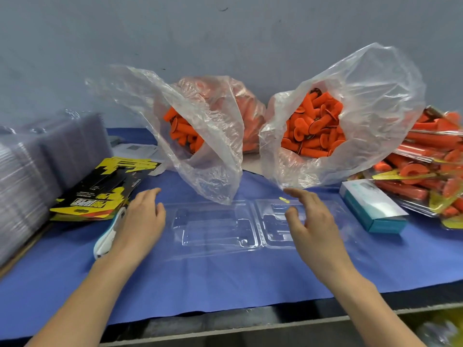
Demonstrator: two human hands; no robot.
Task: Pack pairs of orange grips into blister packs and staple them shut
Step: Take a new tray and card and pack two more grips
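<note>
**Inspector:** Surroundings and obstructions?

**Clerk:** At the back, two clear bags with open mouths, a left bag (pixel 213 151) and a right bag (pixel 370 101), both full of orange grips (pixel 313 126). Loose lip of the left bag hanging over the far edge of the blister pack (pixel 218 229). At the left, a stack of yellow-and-black cards (pixel 100 189), and beside it a tall stack of clear trays (pixel 37 166). White-and-blue stapler (pixel 107 236) partly under the left hand (pixel 144 216). At the right, a teal box (pixel 373 209) just beside a pile of filled packs (pixel 431 166). Small yellow scrap (pixel 284 199) near the right hand (pixel 310 221).

**Inspector:** Hands and pack?

**Clerk:** Blister pack empty, opened flat, between the bags and the front edge. Left hand over its left end, fingers loose and apart, holding nothing. Right hand over its right half, fingers spread, likewise holding nothing. Cannot tell whether either touches the plastic.

**Inspector:** Surface and room?

**Clerk:** Blue cloth (pixel 225 284) spread over the tabletop (pixel 250 321), with a dark front edge showing. Plain grey-blue wall (pixel 225 33) behind.

**Inspector:** Hidden or unclear?

**Clerk:** Tray stack blurred and cut off at the left. Filled packs cut off at the right. Most of the stapler covered. Print on the cards upside down, only partly legible.
</note>
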